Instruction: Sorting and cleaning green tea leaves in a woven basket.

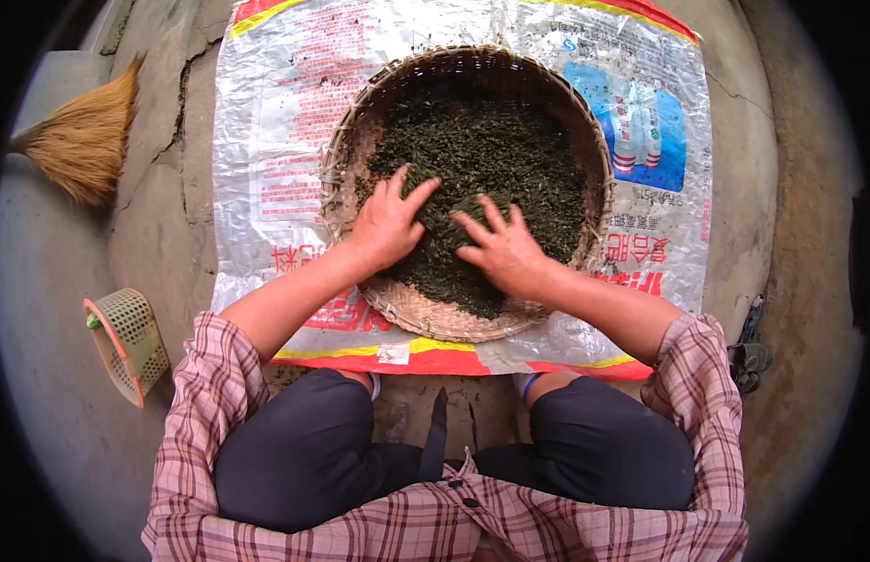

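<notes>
A round woven bamboo basket (442, 327) lies in front of me, with a wide layer of small dark green leaf pieces (477, 133) in it. My left hand (389, 221) rests over the left side of the leaf layer, fingers spread and their tips among the pieces. To its right, my right hand (505, 249) touches the leaves near the middle, its fingers apart too. Neither hand is closed on anything that I can see. Under the basket is a flattened printed plastic woven sack (266, 126) with red and yellow edges.
A straw broom (91, 133) lies on the cracked concrete floor (154, 232) at the upper left. Below it, a perforated plastic basket (136, 344) with an orange rim lies tipped over. Dark footwear (750, 358) sits at the right.
</notes>
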`<state>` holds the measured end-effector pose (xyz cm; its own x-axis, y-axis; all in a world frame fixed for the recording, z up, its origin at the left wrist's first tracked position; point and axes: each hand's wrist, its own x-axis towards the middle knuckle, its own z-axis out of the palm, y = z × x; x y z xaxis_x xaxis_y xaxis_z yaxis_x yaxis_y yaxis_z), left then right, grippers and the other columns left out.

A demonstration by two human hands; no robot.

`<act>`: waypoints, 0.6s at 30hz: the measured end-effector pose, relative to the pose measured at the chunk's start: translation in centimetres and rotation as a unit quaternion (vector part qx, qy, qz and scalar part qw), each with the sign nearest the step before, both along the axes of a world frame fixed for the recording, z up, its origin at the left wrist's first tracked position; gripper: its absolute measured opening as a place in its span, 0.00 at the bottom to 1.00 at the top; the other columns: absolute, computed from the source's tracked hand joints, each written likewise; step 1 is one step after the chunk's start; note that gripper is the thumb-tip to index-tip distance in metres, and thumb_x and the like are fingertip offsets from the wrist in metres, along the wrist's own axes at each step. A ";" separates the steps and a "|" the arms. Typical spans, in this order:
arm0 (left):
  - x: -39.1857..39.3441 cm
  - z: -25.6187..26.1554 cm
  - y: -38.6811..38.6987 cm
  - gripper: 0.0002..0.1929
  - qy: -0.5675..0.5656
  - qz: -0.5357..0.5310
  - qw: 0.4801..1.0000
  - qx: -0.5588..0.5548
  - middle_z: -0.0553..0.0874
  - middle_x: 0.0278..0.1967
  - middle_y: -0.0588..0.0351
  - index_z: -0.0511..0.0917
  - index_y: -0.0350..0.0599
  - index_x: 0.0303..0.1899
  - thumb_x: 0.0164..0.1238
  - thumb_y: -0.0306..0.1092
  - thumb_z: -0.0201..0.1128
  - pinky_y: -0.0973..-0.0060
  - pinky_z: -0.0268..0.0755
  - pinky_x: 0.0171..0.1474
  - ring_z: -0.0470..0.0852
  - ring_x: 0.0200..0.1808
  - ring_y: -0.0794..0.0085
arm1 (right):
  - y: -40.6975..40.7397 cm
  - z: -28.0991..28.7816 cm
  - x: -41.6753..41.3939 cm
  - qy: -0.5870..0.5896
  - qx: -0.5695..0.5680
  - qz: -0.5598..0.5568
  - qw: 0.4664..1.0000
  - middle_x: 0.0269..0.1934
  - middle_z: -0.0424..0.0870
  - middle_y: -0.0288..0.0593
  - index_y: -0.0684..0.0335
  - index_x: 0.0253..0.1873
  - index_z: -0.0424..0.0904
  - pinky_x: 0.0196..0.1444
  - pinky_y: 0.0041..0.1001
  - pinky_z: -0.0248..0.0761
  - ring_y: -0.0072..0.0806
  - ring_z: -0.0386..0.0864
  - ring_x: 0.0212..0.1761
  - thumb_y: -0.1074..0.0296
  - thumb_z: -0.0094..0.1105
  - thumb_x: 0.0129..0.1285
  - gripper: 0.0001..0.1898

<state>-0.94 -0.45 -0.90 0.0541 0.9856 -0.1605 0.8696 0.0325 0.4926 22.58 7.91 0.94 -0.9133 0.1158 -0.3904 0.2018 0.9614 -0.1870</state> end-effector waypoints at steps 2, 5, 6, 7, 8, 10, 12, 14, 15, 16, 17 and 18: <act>1.2 1.7 -1.1 0.42 0.039 -0.056 0.997 -0.044 0.57 0.75 0.33 0.63 0.68 0.75 0.57 0.47 0.72 0.41 0.68 0.64 0.67 0.67 0.30 | 1.3 -0.3 1.2 0.032 -0.009 -0.079 0.996 0.75 0.59 0.51 0.41 0.59 0.79 0.62 0.64 0.62 0.62 0.61 0.73 0.64 0.61 0.60 0.21; 1.8 2.2 -2.3 0.43 0.166 -0.215 0.960 -0.070 0.56 0.76 0.37 0.60 0.78 0.76 0.58 0.51 0.71 0.42 0.70 0.62 0.65 0.68 0.29 | 5.0 -1.3 1.6 0.073 0.039 -0.176 0.981 0.63 0.73 0.48 0.45 0.56 0.79 0.51 0.46 0.76 0.57 0.74 0.62 0.67 0.64 0.56 0.21; 1.5 0.9 -3.0 0.41 0.193 -0.211 0.958 -0.017 0.61 0.74 0.39 0.60 0.77 0.76 0.61 0.44 0.69 0.51 0.76 0.56 0.72 0.64 0.36 | 6.2 -1.0 1.2 0.100 -0.003 -0.220 0.970 0.59 0.76 0.48 0.46 0.56 0.79 0.49 0.44 0.78 0.55 0.77 0.57 0.67 0.67 0.54 0.22; 1.1 0.0 -3.2 0.41 0.194 -0.209 0.958 -0.017 0.61 0.74 0.39 0.60 0.77 0.76 0.61 0.44 0.69 0.51 0.76 0.56 0.72 0.64 0.36 | 7.5 -0.6 0.8 0.125 -0.046 -0.264 0.955 0.55 0.78 0.48 0.48 0.56 0.79 0.47 0.42 0.79 0.53 0.80 0.52 0.68 0.70 0.51 0.24; 0.5 -1.1 -3.0 0.40 0.169 -0.196 0.966 -0.017 0.65 0.72 0.40 0.61 0.75 0.75 0.62 0.40 0.68 0.55 0.78 0.52 0.74 0.61 0.41 | 8.5 -0.6 0.2 0.147 -0.078 -0.325 0.931 0.47 0.80 0.51 0.51 0.55 0.79 0.49 0.45 0.78 0.52 0.82 0.45 0.68 0.75 0.47 0.26; 0.0 -1.7 -2.3 0.34 0.110 -0.155 0.981 0.038 0.75 0.62 0.43 0.69 0.65 0.70 0.60 0.30 0.66 0.61 0.80 0.43 0.81 0.50 0.50 | 10.3 0.4 -0.6 0.161 -0.176 -0.423 0.874 0.45 0.85 0.56 0.57 0.54 0.82 0.47 0.41 0.78 0.51 0.85 0.44 0.62 0.74 0.55 0.22; -0.2 -1.1 -1.7 0.31 0.039 -0.096 0.995 0.008 0.76 0.59 0.43 0.71 0.60 0.66 0.59 0.29 0.67 0.58 0.80 0.43 0.82 0.48 0.49 | 10.9 1.5 -1.7 0.172 -0.229 -0.514 0.809 0.48 0.87 0.58 0.67 0.54 0.82 0.50 0.35 0.75 0.44 0.85 0.48 0.52 0.68 0.65 0.23; 0.1 0.1 -0.6 0.24 -0.070 0.010 0.997 -0.037 0.81 0.48 0.42 0.74 0.49 0.57 0.57 0.26 0.69 0.54 0.78 0.46 0.83 0.45 0.43 | 11.3 1.8 -1.6 0.202 -0.288 -0.519 0.779 0.47 0.87 0.57 0.69 0.54 0.81 0.51 0.33 0.74 0.40 0.84 0.48 0.52 0.65 0.68 0.23; -0.1 0.0 -0.4 0.24 -0.071 0.010 0.997 -0.037 0.81 0.48 0.42 0.74 0.49 0.57 0.57 0.26 0.69 0.54 0.78 0.46 0.83 0.45 0.43 | 11.4 2.0 -1.6 0.232 -0.346 -0.520 0.746 0.46 0.87 0.55 0.71 0.54 0.80 0.53 0.31 0.74 0.37 0.83 0.48 0.52 0.63 0.70 0.23; -0.3 -0.1 -0.1 0.24 -0.085 0.033 0.995 -0.038 0.81 0.46 0.42 0.74 0.49 0.57 0.58 0.27 0.69 0.54 0.77 0.46 0.82 0.45 0.43 | 11.4 2.1 -1.8 0.244 -0.389 -0.536 0.708 0.47 0.87 0.51 0.71 0.55 0.80 0.55 0.30 0.72 0.32 0.81 0.48 0.56 0.61 0.72 0.20; -0.4 -0.1 -0.1 0.24 -0.100 0.057 0.993 -0.038 0.82 0.45 0.42 0.74 0.48 0.57 0.58 0.27 0.69 0.54 0.77 0.47 0.82 0.46 0.43 | 11.3 2.4 -1.6 0.243 -0.389 -0.536 0.708 0.47 0.87 0.51 0.71 0.55 0.80 0.55 0.30 0.72 0.32 0.81 0.48 0.56 0.61 0.72 0.20; -0.4 0.0 -0.1 0.23 -0.129 0.066 0.989 0.019 0.83 0.45 0.42 0.74 0.45 0.56 0.59 0.27 0.68 0.56 0.76 0.47 0.82 0.46 0.42 | 11.0 3.9 -1.8 0.229 -0.474 -0.569 0.632 0.48 0.86 0.50 0.70 0.55 0.80 0.56 0.31 0.72 0.31 0.81 0.49 0.58 0.61 0.71 0.19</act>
<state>-1.36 -0.58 -0.85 -0.0414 0.9917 -0.1216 0.7045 0.1153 0.7003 20.75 18.91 4.88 -0.4921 0.7112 -0.5020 0.3776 -0.3451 -0.8592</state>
